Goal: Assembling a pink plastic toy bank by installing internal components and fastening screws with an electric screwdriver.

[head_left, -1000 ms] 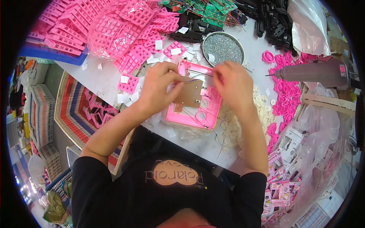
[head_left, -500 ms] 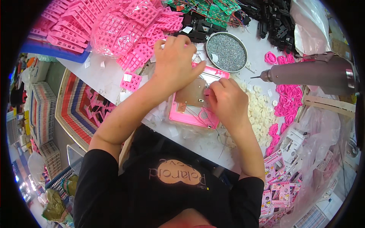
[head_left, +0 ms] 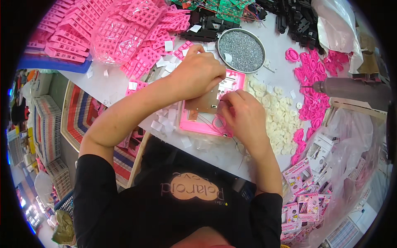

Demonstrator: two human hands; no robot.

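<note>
In front of me on the table lies a pink plastic casing (head_left: pixel 194 125). A brown circuit board (head_left: pixel 202 102) sits inside it, with thin wires and a pink ring (head_left: pixel 219 122) near its lower right. My left hand (head_left: pixel 199 73) is over the casing's upper part, fingers curled and pinched at the board's top edge; whatever they hold is hidden. My right hand (head_left: pixel 246 111) is at the board's right edge, thumb and fingertips pressed together beside the wires. What it pinches is too small to name.
A round tin of small metal screws (head_left: pixel 242 49) stands behind the casing. Cream plastic pieces (head_left: pixel 277 118) and pink rings (head_left: pixel 310 74) lie to the right, below a grey electric screwdriver (head_left: pixel 351 89). Pink keypads (head_left: pixel 124 33) pile up at the far left; white paper bits (head_left: pixel 168 45) are scattered around.
My left hand has come down and right from above the casing, its spread fingers now curled at the board. My right hand stays by the board's right edge. The electric screwdriver has swung away rightward.
</note>
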